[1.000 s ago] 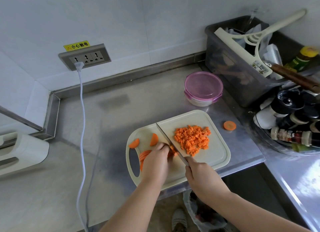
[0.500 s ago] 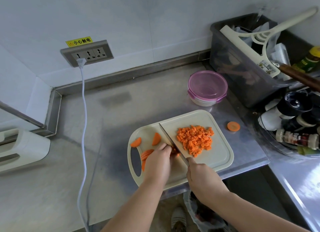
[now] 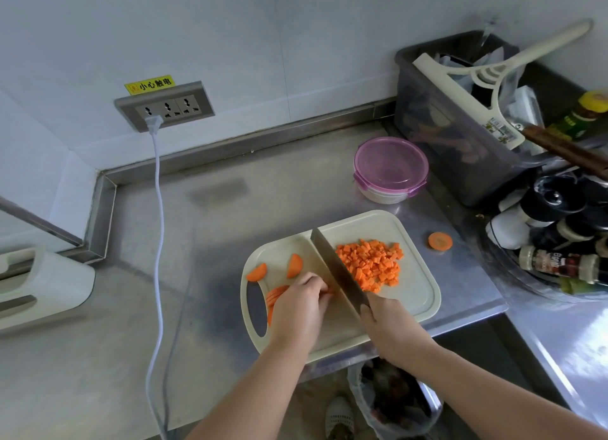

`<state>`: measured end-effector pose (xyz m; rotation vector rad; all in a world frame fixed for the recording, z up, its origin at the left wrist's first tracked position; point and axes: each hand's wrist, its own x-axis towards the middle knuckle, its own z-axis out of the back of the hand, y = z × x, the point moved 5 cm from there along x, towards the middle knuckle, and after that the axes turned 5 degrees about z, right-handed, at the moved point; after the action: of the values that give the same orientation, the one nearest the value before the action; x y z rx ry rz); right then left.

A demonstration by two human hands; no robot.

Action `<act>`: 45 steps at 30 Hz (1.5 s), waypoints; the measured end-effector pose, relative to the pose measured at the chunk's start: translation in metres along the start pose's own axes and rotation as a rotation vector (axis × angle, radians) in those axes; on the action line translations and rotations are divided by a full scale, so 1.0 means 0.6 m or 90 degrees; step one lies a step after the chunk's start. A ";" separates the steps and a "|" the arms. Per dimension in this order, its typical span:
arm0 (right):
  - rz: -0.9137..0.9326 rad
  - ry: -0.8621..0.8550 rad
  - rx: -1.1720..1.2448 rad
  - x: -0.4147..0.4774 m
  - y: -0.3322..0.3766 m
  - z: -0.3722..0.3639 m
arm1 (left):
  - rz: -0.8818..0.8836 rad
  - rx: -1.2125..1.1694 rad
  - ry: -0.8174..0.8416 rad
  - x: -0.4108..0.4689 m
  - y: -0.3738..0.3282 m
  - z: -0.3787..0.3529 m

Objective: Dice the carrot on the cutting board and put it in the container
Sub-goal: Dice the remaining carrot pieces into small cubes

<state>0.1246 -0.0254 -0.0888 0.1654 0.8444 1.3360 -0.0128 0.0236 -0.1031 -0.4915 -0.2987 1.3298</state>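
On the steel worktop [image 3: 230, 242] a pale cutting board [image 3: 416, 295] lies with its handle hole toward the left, and its near edge reaches a little over the front edge of the worktop. The right hand [image 3: 391, 331] has its grip closed around the handle of a broad kitchen knife [image 3: 339, 268]; the handle itself is hidden inside the fingers. The blade runs diagonally across the board, from the hand up to the far edge. The left hand [image 3: 301, 308] is just to the left of the blade. Its fingers are curled down and its grip holds a carrot piece [image 3: 329, 291] against the board, of which only a small orange part shows at the fingertips, right beside the blade. On the other side of the blade, touching it, lies the diced carrot [image 3: 370, 263] in one loose heap on the right half of the board. To the left of the left hand there is a fan of thin carrot slices [image 3: 275, 295], partly covered by the hand, and farther back two half-round slices [image 3: 294, 265] lie apart from each other. One round carrot slice [image 3: 440, 241] lies on the worktop, just off the right edge of the board. The round container [image 3: 391, 168], with its pink lid on, stands behind the board, well apart from both hands. Beside it is a grey bin [image 3: 454, 150] with a cream squeegee [image 3: 477, 87] across its top. A white cable [image 3: 159, 209] hangs from the wall socket [image 3: 164, 105].
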 end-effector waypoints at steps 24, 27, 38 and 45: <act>0.060 -0.018 -0.053 -0.027 0.023 -0.020 | 0.073 0.137 0.034 0.008 0.019 0.020; 0.055 -0.010 -0.055 -0.026 0.025 -0.023 | 0.071 0.143 0.036 0.011 0.022 0.018; 0.007 0.033 -0.089 -0.016 0.022 -0.046 | 0.062 0.145 0.062 0.019 0.023 0.013; -0.019 0.046 -0.084 -0.011 0.024 -0.047 | 0.062 0.163 0.068 0.016 0.018 0.020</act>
<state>0.0958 -0.0372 -0.0979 0.0013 0.8125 1.3715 -0.0254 0.0365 -0.0988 -0.3632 -0.0150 1.4073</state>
